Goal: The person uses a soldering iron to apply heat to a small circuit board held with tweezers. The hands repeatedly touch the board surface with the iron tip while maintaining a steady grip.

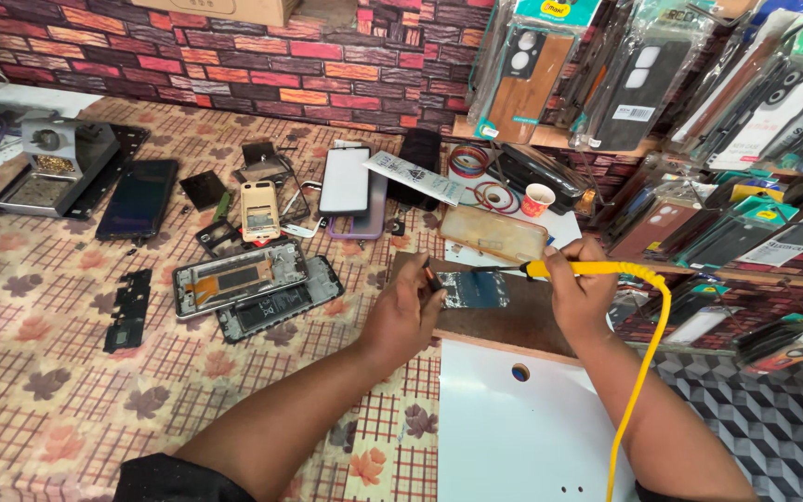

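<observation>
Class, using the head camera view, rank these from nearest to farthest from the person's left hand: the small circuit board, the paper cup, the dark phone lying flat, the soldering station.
1. Small circuit board: just right of the left hand, on the brown board.
2. Paper cup: up and to the right, near the shelf.
3. Dark phone: far left on the patterned cloth.
4. Soldering station: farthest, at the left edge.

Soldering iron tip (pixel 504 270) too small to tell; circuit board (pixel 476 289) partly behind left hand (pixel 401 311).

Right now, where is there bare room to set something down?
Bare tablecloth lies left of the left hand, below the opened phone frames. The white board between the forearms is also bare. It is crowded around the circuit board and behind it.
</observation>
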